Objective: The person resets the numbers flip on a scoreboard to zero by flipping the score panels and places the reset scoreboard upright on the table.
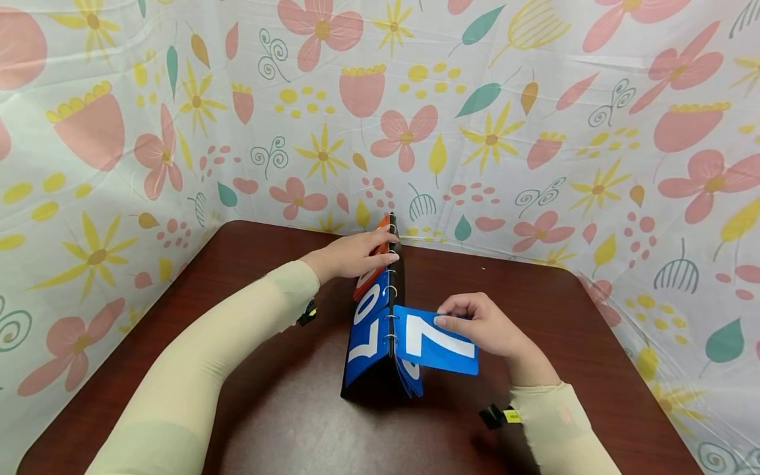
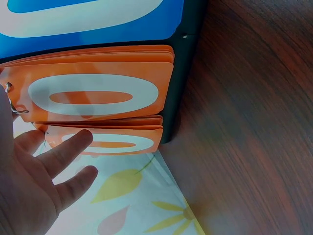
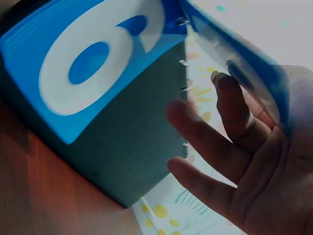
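In the centre of the head view, a tent-shaped black flip scoreboard (image 3: 142, 127) was stood on a dark red-brown wooden tabletop (image 1: 285, 409). A rectangular blue card with a white 7 (image 1: 442, 340) was pinched between thumb and finger by the right hand (image 1: 483, 326) and held out to the right of the ringed spine; in the right wrist view it was seen blurred and nearly edge-on. The left hand (image 1: 355, 254) was laid over the spine, fingers loosely spread; in the head view, orange cards with white zeros (image 2: 93, 98) were partly hidden by it.
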Demonstrator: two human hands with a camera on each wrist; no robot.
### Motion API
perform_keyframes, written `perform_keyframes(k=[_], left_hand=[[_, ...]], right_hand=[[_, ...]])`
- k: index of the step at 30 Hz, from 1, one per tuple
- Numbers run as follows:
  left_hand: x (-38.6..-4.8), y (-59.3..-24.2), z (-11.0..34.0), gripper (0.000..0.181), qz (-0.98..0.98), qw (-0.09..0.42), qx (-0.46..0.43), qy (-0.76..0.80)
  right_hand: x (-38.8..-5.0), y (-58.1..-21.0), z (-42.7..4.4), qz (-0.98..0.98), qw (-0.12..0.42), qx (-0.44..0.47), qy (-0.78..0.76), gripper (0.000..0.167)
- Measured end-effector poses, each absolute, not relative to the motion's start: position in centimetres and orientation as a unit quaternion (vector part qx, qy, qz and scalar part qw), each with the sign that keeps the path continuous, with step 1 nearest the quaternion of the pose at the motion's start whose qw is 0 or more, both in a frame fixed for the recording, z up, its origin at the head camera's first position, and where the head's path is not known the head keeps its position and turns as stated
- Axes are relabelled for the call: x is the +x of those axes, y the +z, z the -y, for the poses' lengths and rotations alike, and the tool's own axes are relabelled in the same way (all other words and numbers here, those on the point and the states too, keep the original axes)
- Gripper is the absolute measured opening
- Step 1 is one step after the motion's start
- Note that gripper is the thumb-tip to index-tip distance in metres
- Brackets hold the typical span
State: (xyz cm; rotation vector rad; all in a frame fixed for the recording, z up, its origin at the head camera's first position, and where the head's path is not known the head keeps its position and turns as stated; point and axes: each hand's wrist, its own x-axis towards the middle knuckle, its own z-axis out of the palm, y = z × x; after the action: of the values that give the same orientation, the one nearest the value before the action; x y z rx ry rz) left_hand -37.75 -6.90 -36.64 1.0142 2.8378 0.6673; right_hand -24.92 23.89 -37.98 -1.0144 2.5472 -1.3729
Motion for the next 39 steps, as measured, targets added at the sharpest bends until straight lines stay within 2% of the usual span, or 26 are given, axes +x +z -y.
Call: perform_keyframes(k=[7, 11, 16, 26, 33, 39], left_hand=[[-38.0, -36.8, 6.9, 0.074, -0.921, 0.030, 0.326, 0.214], [-38.0, -36.9, 6.9, 0.072, -0.921, 0.030, 0.327, 0.212], [-37.8, -36.9, 6.9, 0.072, -0.919, 0.029, 0.327, 0.217], [-37.6, -36.8, 6.8, 0.070, -0.921, 0.028, 0.322, 0.216], [-37.9, -37.1, 6.8, 0.075, -0.920, 0.024, 0.327, 0.214], [-38.0, -37.3, 6.7, 0.075, -0.921, 0.020, 0.328, 0.210]], right_hand=[[-24.1, -36.3, -24.8, -0.800, 0.052, -0.311, -0.510, 0.034], [-23.5, -35.5, -24.9, -0.770, 0.057, -0.310, -0.555, 0.040], [-23.0, -34.8, -24.5, -0.729, 0.045, -0.351, -0.585, 0.050], [-22.0, -35.0, -22.7, -0.687, -0.001, -0.431, -0.585, 0.091], [-21.3, -35.5, -20.9, -0.693, -0.077, -0.429, -0.574, 0.094], [-21.1, -35.8, -19.6, -0.672, -0.077, -0.461, -0.575, 0.101]])
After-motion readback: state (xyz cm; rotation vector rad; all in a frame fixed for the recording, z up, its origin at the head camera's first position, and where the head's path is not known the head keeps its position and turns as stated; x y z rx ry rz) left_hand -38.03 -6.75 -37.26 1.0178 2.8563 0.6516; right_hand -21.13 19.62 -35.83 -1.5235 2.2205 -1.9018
